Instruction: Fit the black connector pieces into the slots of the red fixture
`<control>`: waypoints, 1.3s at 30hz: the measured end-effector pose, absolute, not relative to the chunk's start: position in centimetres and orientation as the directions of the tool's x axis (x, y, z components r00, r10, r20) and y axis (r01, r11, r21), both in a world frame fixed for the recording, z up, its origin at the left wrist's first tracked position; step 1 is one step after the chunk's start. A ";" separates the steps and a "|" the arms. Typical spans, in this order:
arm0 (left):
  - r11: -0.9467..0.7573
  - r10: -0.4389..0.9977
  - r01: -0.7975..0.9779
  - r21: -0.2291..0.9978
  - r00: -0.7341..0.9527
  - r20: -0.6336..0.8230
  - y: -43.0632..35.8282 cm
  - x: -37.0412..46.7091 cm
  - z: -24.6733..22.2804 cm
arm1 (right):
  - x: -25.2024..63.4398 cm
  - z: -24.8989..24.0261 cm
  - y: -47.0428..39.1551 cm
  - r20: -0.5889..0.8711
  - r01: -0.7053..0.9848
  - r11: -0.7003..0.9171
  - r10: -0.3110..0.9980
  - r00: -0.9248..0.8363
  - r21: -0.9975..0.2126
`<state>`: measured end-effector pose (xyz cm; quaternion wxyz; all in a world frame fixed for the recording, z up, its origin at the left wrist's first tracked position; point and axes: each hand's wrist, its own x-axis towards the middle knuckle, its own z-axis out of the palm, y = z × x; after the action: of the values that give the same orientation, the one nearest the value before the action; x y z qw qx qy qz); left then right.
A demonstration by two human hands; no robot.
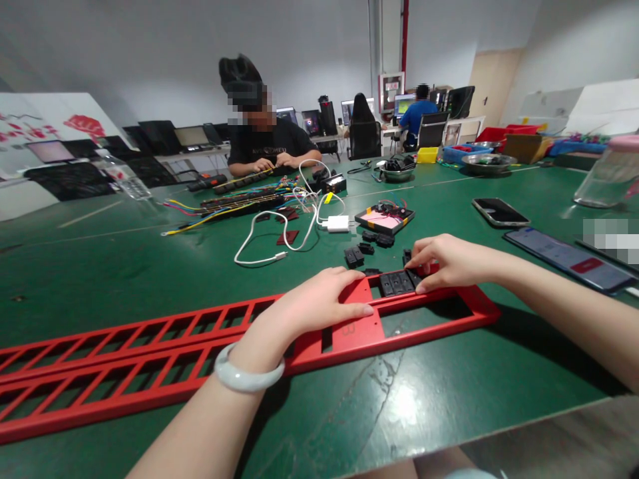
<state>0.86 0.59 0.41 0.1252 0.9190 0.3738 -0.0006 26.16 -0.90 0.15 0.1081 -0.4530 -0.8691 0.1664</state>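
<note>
A long red frame (299, 352) with rows of slanted slots lies across the green table in front of me. My left hand (319, 299) rests on its solid section, thumb and fingers spread apart over the red surface. Several black rectangular plastic modules (397, 283) sit side by side in the far opening near the frame's right end. Thumb and fingers of my right hand (439, 263) close around a black plastic module (413, 276) at the right of that row; the fingers partly hide it. More loose black modules (354, 257) lie just beyond the frame.
Beyond lie a white charger (338, 224) with cable, a shallow box (385, 216) of wired parts and bundled coloured wires (244, 203). Two phones (500, 213) and a clear jar (606, 176) stand at right. A person (272, 143) works across the table; a bottle (124, 176) is at left.
</note>
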 end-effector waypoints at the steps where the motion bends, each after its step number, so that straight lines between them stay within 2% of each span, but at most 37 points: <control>1: -0.691 0.685 0.685 0.229 0.723 -0.094 0.6 0.9 0.4 | 26.2 0.1 -0.9 0.040 0.751 0.530 0.826 -0.562 -0.393; 12: -0.681 0.691 0.694 0.236 0.715 -0.108 0.9 0.8 0.4 | 26.1 -0.1 -0.3 -0.016 0.788 0.460 0.860 -0.511 -0.408; 23: -0.666 0.701 0.705 0.246 0.703 -0.118 1.1 0.9 0.5 | 26.4 -0.8 0.5 -0.011 0.776 0.400 0.886 -0.464 -0.487; 28: -0.670 0.694 0.698 0.253 0.710 -0.119 1.1 0.9 0.5 | 26.5 -1.5 1.4 -0.057 0.776 0.337 0.901 -0.430 -0.533; 34: -0.669 0.697 0.699 0.250 0.708 -0.112 1.1 0.8 0.4 | 26.5 -2.0 2.4 -0.166 0.653 0.277 0.831 -0.531 -0.705; 39: -0.673 0.698 0.698 0.245 0.709 -0.102 0.8 0.7 0.4 | 26.5 -2.2 3.6 -0.238 0.605 0.278 0.738 -0.632 -0.746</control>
<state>0.72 0.80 0.43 0.1339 0.9146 0.3816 0.0000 26.50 3.62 -2.20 0.0775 -0.4220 -0.7955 0.4280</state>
